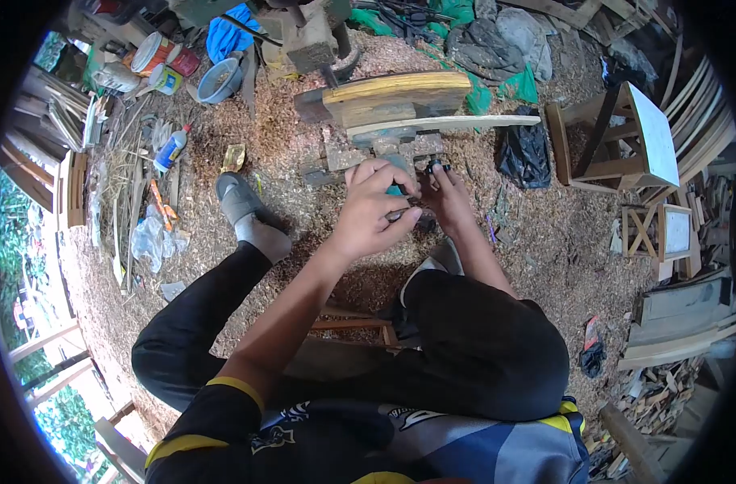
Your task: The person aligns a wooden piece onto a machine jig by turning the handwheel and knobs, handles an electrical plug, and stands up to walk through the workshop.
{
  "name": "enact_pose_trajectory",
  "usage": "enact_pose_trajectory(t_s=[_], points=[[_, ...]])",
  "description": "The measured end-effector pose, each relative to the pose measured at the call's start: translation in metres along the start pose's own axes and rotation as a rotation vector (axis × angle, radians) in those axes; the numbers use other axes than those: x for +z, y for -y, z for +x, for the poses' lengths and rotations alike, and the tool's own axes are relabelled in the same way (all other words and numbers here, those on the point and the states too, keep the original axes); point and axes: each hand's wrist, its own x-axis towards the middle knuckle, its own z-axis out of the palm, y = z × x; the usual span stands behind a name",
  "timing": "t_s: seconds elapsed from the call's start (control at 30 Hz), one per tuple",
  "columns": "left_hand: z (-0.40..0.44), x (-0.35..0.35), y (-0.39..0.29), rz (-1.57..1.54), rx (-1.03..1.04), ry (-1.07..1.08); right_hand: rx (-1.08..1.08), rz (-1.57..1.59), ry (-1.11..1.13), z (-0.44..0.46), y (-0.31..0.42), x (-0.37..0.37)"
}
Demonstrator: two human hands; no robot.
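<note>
My left hand (pixel 372 211) is closed, fingers curled around a small dark piece (pixel 395 215) that shows only in part. Close beside it on the right, my right hand (pixel 451 203) grips a dark object with a black knob-like end (pixel 436 166). Whether both hands hold one tool or two separate parts, I cannot tell. Just beyond my hands, a long pale curved wood strip (pixel 457 122) lies on a bench-like support. Behind it stands a thicker yellowish wooden piece (pixel 400 87).
Wood shavings cover the ground. A metal machine (pixel 310 44) stands ahead. Left are a blue-grey basin (pixel 220 80), paint cans (pixel 152 53) and a bottle (pixel 172 148). Right are a black plastic bag (pixel 524 153), a wooden frame with a white top (pixel 652 133) and stacked boards (pixel 682 315).
</note>
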Motion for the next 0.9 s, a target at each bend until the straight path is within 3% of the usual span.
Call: enact_pose_trajectory(t_s=[0.07, 0.13, 0.2, 0.3, 0.4, 0.43, 0.47, 0.53, 0.57, 0.6, 0.67, 0.7, 0.73, 0.83, 0.9], points=[[-0.001, 0.001, 0.001, 0.002, -0.002, -0.001, 0.006, 0.053, -0.015, -0.005, 0.003, 0.013], [-0.001, 0.002, 0.003, -0.002, 0.001, 0.004, -0.149, -0.198, -0.232, -0.009, 0.003, 0.023], [-0.001, 0.003, 0.003, 0.018, 0.015, -0.041, -0.195, -0.338, -0.126, 0.008, -0.013, -0.001], [-0.001, 0.004, 0.003, 0.011, 0.015, -0.046, -0.374, -0.434, -0.291, 0.011, -0.020, -0.005], [-0.002, 0.003, 0.004, 0.018, 0.001, -0.025, 0.125, 0.373, -0.120, 0.006, -0.006, -0.004], [-0.002, 0.003, 0.003, 0.017, 0.000, -0.026, 0.178, 0.668, 0.263, 0.054, -0.057, -0.066], [-0.002, 0.003, 0.002, 0.014, -0.004, -0.026, 0.178, 0.667, 0.263, 0.041, -0.045, -0.046], [0.000, 0.002, 0.002, 0.012, -0.005, -0.025, 0.002, 0.091, -0.171, 0.016, -0.026, -0.008], [0.000, 0.002, 0.002, 0.014, -0.003, -0.027, -0.136, 0.221, -0.188, 0.018, -0.035, -0.011], [0.000, 0.002, 0.002, 0.015, 0.000, -0.030, -0.136, 0.221, -0.188, 0.015, -0.033, -0.006], [0.001, 0.002, 0.003, 0.014, 0.007, -0.034, -0.386, -0.086, -0.319, 0.004, -0.021, 0.013], [-0.001, 0.002, 0.004, 0.012, 0.011, -0.032, -0.448, -0.294, -0.301, 0.004, -0.021, 0.016], [-0.002, 0.002, 0.004, 0.009, 0.009, -0.031, -0.445, -0.295, -0.304, 0.007, -0.022, 0.011], [-0.002, 0.001, 0.005, -0.015, 0.002, -0.005, 0.127, 0.486, 0.030, 0.015, -0.015, -0.007], [-0.002, 0.001, 0.005, -0.007, 0.004, -0.016, 0.122, 0.325, 0.001, 0.017, -0.012, -0.008]])
